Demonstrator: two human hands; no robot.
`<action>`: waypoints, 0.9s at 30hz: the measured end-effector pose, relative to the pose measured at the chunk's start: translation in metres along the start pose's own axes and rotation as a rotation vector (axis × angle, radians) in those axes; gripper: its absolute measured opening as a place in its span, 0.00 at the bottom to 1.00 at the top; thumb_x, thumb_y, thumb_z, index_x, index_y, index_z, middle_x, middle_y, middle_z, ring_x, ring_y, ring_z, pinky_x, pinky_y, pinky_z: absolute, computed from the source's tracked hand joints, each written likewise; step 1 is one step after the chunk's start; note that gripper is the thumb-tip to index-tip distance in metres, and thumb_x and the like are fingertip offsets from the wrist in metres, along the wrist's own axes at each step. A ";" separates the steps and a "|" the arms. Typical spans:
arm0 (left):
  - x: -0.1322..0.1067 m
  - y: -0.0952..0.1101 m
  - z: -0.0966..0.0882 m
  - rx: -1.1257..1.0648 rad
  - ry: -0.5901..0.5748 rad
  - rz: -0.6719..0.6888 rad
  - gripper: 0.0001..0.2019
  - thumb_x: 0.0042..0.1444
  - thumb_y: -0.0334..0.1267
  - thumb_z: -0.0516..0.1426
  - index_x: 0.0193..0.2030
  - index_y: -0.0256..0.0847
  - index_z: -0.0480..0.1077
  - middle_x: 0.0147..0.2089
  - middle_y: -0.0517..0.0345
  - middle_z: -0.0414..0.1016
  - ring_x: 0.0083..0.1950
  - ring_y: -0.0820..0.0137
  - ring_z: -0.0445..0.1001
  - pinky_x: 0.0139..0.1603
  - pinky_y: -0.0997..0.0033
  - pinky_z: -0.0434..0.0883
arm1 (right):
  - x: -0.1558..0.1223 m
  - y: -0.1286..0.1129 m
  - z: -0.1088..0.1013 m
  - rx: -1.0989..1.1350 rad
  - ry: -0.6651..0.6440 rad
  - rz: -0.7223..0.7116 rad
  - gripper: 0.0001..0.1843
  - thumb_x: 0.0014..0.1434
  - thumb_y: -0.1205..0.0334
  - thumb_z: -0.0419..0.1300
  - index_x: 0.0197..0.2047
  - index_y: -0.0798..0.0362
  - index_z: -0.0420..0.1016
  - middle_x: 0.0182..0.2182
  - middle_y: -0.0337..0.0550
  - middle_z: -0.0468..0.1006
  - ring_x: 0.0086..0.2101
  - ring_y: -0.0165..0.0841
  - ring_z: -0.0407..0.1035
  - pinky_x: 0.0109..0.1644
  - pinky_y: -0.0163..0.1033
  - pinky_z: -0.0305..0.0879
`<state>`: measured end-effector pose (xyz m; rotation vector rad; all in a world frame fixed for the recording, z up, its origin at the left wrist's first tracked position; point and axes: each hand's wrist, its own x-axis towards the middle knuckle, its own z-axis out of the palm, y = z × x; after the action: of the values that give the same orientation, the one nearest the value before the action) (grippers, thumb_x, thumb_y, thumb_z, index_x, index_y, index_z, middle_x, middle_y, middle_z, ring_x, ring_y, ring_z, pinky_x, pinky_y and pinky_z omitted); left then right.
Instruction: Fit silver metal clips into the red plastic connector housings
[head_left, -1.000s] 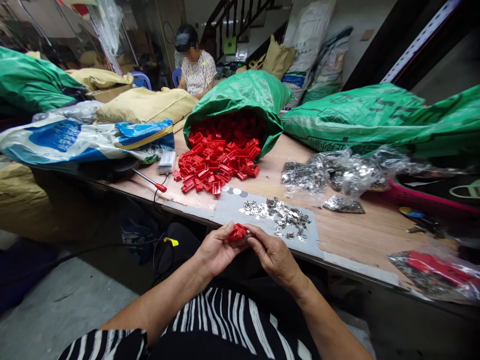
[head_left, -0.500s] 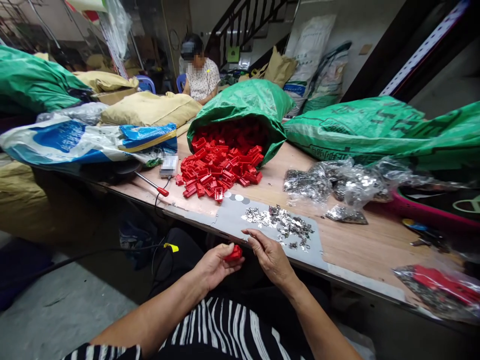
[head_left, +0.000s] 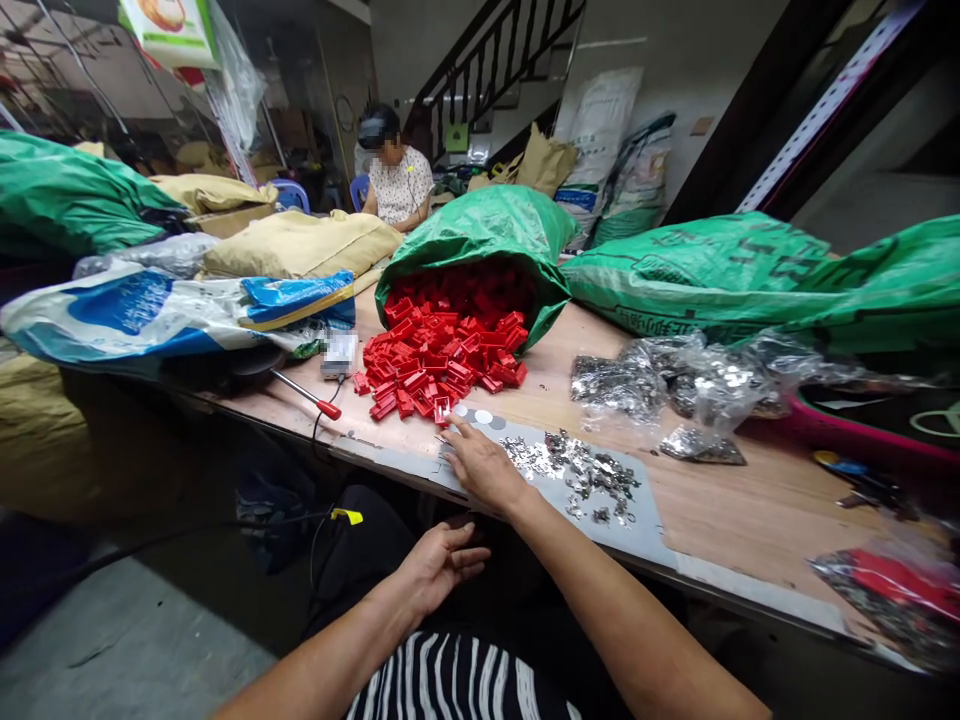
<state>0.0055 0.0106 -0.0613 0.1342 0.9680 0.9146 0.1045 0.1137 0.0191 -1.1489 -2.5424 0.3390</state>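
My left hand (head_left: 441, 568) is low in front of the table edge, palm turned inward, fingers apart, with nothing visible in it. Over the near edge of the table reaches my right hand (head_left: 484, 465), its fingers stretched toward a red plastic piece (head_left: 442, 409) at the front of the pile. The fingertips are at that piece; whether they touch it I cannot tell. Behind it, a heap of small red plastic pieces (head_left: 427, 360) spills from a green woven sack (head_left: 480, 225). Small shiny metal parts (head_left: 574, 465) are scattered on a grey mat (head_left: 637, 510), right of my right hand.
A red-handled tool (head_left: 307, 393) and a white box with a cable (head_left: 339, 352) are left of the heap. Clear bags of metal parts (head_left: 697, 380) stand at the right, before another green sack (head_left: 712, 270). Across the table sits a person (head_left: 401, 180).
The red piece is gone from my left hand, which has opened and lowered slightly. My right hand has moved forward and left to the front of the red heap.
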 end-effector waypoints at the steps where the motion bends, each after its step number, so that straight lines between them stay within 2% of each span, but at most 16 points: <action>1: -0.002 0.002 0.000 -0.001 -0.017 0.002 0.12 0.53 0.33 0.61 0.44 0.37 0.67 0.38 0.55 0.76 0.36 0.66 0.79 0.42 0.66 0.70 | 0.007 -0.001 0.001 -0.031 -0.028 0.017 0.18 0.62 0.68 0.53 0.55 0.52 0.69 0.65 0.49 0.58 0.55 0.40 0.66 0.54 0.44 0.68; 4: -0.011 0.009 0.001 -0.018 -0.095 0.028 0.11 0.54 0.34 0.62 0.43 0.35 0.68 0.39 0.52 0.77 0.38 0.65 0.80 0.43 0.65 0.71 | 0.020 -0.001 0.004 -0.062 -0.074 0.058 0.18 0.62 0.71 0.52 0.55 0.54 0.69 0.64 0.51 0.60 0.54 0.41 0.66 0.53 0.46 0.68; 7: -0.021 0.017 0.001 -0.040 -0.157 0.052 0.10 0.55 0.35 0.61 0.42 0.34 0.70 0.40 0.49 0.79 0.39 0.65 0.80 0.44 0.65 0.72 | 0.015 0.001 0.003 -0.038 -0.065 0.068 0.20 0.62 0.71 0.52 0.57 0.55 0.68 0.61 0.50 0.64 0.56 0.39 0.64 0.58 0.43 0.64; 9: -0.027 0.022 0.001 -0.061 -0.180 0.049 0.11 0.57 0.38 0.60 0.43 0.32 0.71 0.40 0.47 0.79 0.39 0.64 0.80 0.42 0.66 0.73 | 0.001 -0.001 -0.002 0.038 -0.033 0.059 0.20 0.63 0.70 0.52 0.58 0.55 0.68 0.60 0.49 0.66 0.57 0.37 0.63 0.61 0.40 0.61; 12: -0.034 0.030 0.001 -0.154 -0.270 0.040 0.18 0.60 0.47 0.56 0.48 0.33 0.71 0.41 0.47 0.79 0.39 0.64 0.80 0.37 0.69 0.74 | -0.030 -0.010 -0.017 0.332 0.044 0.005 0.19 0.62 0.70 0.54 0.56 0.53 0.70 0.57 0.48 0.69 0.55 0.36 0.65 0.61 0.41 0.61; 15: -0.037 0.034 0.001 -0.265 -0.369 0.051 0.21 0.61 0.52 0.53 0.49 0.35 0.70 0.40 0.50 0.79 0.38 0.66 0.80 0.34 0.70 0.75 | -0.063 -0.022 -0.037 0.614 -0.037 -0.067 0.16 0.62 0.69 0.55 0.53 0.50 0.73 0.54 0.46 0.73 0.53 0.34 0.67 0.58 0.40 0.63; 17: -0.037 0.033 0.001 -0.287 -0.377 0.057 0.20 0.61 0.49 0.55 0.50 0.35 0.70 0.37 0.53 0.78 0.34 0.70 0.79 0.34 0.71 0.75 | -0.080 -0.029 -0.048 0.737 -0.148 -0.081 0.15 0.62 0.68 0.56 0.51 0.49 0.74 0.53 0.45 0.74 0.51 0.34 0.68 0.57 0.39 0.64; 20: -0.037 0.027 0.003 -0.226 -0.350 0.085 0.16 0.59 0.38 0.59 0.52 0.34 0.69 0.35 0.54 0.78 0.31 0.75 0.77 0.33 0.76 0.74 | -0.097 -0.029 -0.058 0.833 -0.223 -0.078 0.13 0.64 0.67 0.55 0.50 0.50 0.75 0.51 0.44 0.75 0.51 0.34 0.69 0.56 0.38 0.64; 22: -0.038 0.024 0.005 -0.164 -0.331 0.111 0.15 0.57 0.34 0.60 0.50 0.34 0.70 0.36 0.53 0.78 0.32 0.74 0.78 0.34 0.76 0.74 | -0.103 -0.022 -0.059 0.850 -0.230 -0.066 0.11 0.64 0.66 0.55 0.48 0.51 0.75 0.50 0.45 0.75 0.50 0.34 0.69 0.55 0.38 0.64; 24: -0.041 0.024 0.008 -0.113 -0.319 0.126 0.14 0.55 0.33 0.62 0.49 0.35 0.70 0.41 0.50 0.79 0.37 0.69 0.80 0.37 0.74 0.75 | -0.105 -0.009 -0.058 0.768 -0.148 0.023 0.10 0.64 0.64 0.55 0.45 0.52 0.75 0.47 0.45 0.76 0.47 0.34 0.70 0.52 0.38 0.65; 27: -0.044 0.027 0.010 -0.068 -0.313 0.154 0.15 0.53 0.33 0.63 0.48 0.38 0.69 0.47 0.48 0.78 0.44 0.62 0.80 0.42 0.69 0.76 | -0.103 0.012 -0.056 0.379 0.096 0.338 0.08 0.64 0.62 0.54 0.41 0.53 0.74 0.39 0.44 0.77 0.41 0.35 0.71 0.47 0.39 0.64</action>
<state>-0.0135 -0.0017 -0.0137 0.2889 0.6415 1.0317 0.1985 0.0479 0.0456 -1.3930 -2.0753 0.7878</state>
